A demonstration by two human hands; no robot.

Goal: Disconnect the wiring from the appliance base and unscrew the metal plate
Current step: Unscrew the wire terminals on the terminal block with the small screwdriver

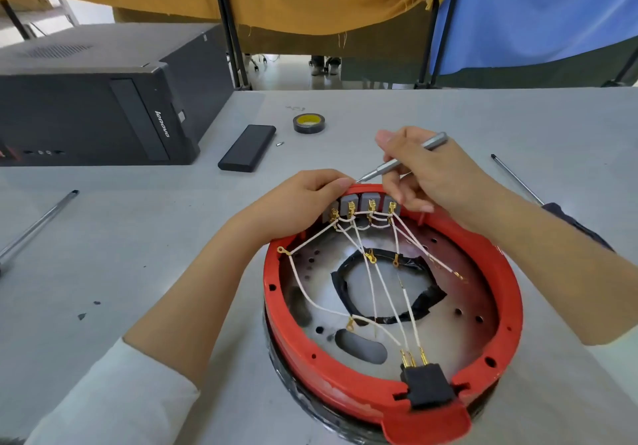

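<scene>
1. Your left hand [303,199] gripped the far rim of the red appliance base [390,391] on the table [103,237].
2. Your right hand [428,172] pinched a slim screwdriver [397,161], tip at the rim.
3. The white wires [371,282] looked mostly attached; the metal plate [459,272] was unremoved, so most work remained.
</scene>
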